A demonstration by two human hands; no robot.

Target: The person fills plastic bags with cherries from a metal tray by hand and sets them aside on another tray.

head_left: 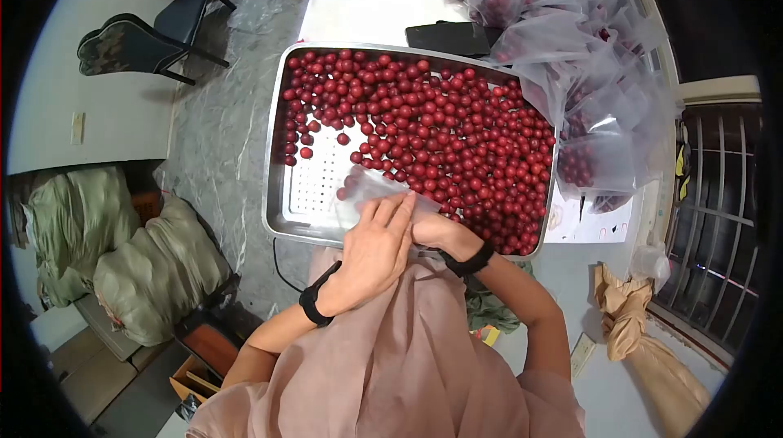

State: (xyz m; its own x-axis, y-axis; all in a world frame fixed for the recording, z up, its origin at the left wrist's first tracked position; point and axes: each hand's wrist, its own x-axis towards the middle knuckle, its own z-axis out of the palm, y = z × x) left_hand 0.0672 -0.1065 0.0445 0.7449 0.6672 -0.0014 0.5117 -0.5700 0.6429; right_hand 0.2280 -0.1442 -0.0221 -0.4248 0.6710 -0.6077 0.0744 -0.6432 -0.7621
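A large metal tray (281,185) holds many small round red fruits (424,112), heaped mostly toward the middle and right. At its near edge a clear plastic bag (367,187) is between my hands. My left hand (373,246) lies over the bag with its fingers held together and pressed on the plastic. Beside it, my right hand (432,230) is closed on the bag's right side, its fingertips partly hidden behind the left hand. Both wrists wear black bands.
Several filled plastic bags of red fruit (583,152) crowd the right and far right of the table. A dark flat object (447,38) lies behind the tray. A chair (155,42) and green sacks (163,267) stand to the left; brown paper (644,348) is at the right.
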